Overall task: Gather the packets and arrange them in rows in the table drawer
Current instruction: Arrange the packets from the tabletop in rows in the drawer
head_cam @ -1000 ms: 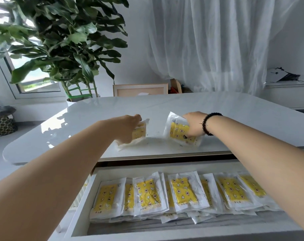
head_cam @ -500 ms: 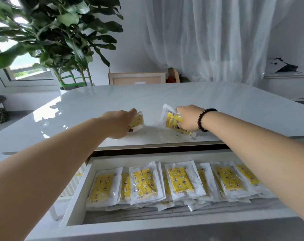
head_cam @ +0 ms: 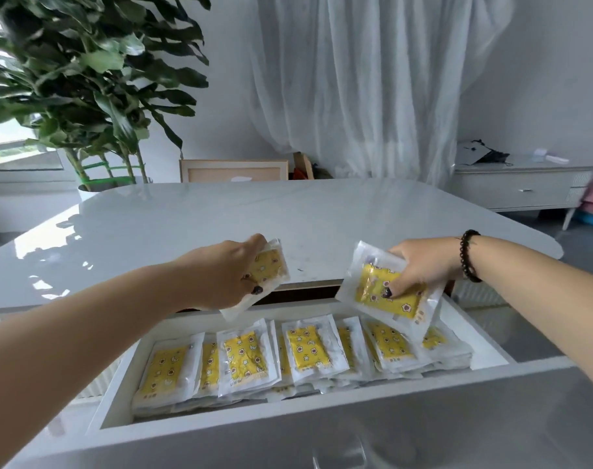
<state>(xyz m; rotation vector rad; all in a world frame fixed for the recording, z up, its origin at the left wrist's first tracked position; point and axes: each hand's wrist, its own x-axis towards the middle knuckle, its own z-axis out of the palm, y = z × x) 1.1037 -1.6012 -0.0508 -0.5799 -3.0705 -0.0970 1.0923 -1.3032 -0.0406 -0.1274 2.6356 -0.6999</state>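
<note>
Left hand (head_cam: 227, 275) gripped a packet (head_cam: 268, 269) | right hand (head_cam: 420, 269) pinched packets (head_cam: 386, 292) | best laid flat at drawer's (head_cam: 119, 404) 12 o'clock, overlapping the row (head_cam: 305, 353) evenly.

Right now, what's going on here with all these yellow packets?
A person is filling the open table drawer with packets. The left hand grips one packet and the right hand grips another packet, both lifted above the drawer's back edge. A row of overlapping packets already lies inside.

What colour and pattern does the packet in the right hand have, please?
Yellow with small stars and flowers, in clear wrap: the packet, head view.
</note>
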